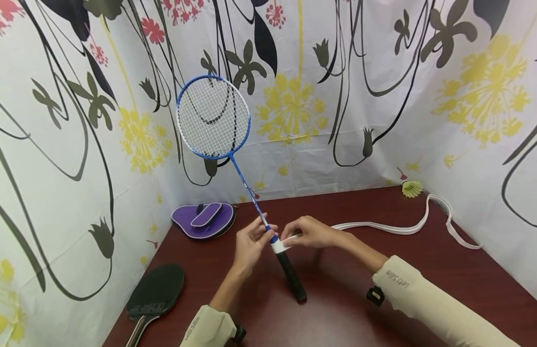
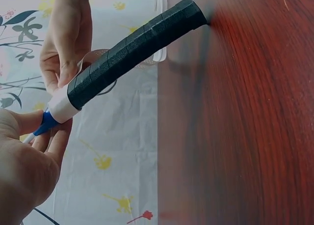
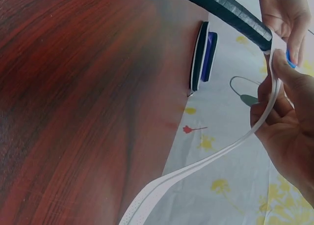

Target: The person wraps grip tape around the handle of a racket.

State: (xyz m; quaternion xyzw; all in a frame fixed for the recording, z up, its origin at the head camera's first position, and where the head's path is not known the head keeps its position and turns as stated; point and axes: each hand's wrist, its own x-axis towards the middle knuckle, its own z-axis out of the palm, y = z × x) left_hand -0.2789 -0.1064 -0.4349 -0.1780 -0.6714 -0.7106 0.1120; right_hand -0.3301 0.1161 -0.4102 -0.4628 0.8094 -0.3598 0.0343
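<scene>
A blue and white badminton racket [image 1: 244, 185] is held at a slant, head up, its black handle [image 1: 291, 274] pointing down toward the table. My left hand [image 1: 249, 243] pinches it at the blue cone just above the handle. White grip tape [image 1: 278, 246] is wrapped round the handle's top end. With thumb and fingers my right hand [image 1: 309, 232] pinches the loose strip of that tape [image 3: 216, 154] right beside the wrap. From there the strip runs off across the table to the right. The left wrist view shows the black handle [image 2: 137, 48] with spiral ridges along it.
A purple paddle case [image 1: 203, 220] lies at the back left of the dark red table [image 1: 338, 308]. Nearer on the left is a black table tennis paddle [image 1: 157, 289]. A yellow shuttlecock [image 1: 411, 188] sits in the back right corner. Flower-patterned cloth [image 1: 359, 96] hangs behind and at both sides.
</scene>
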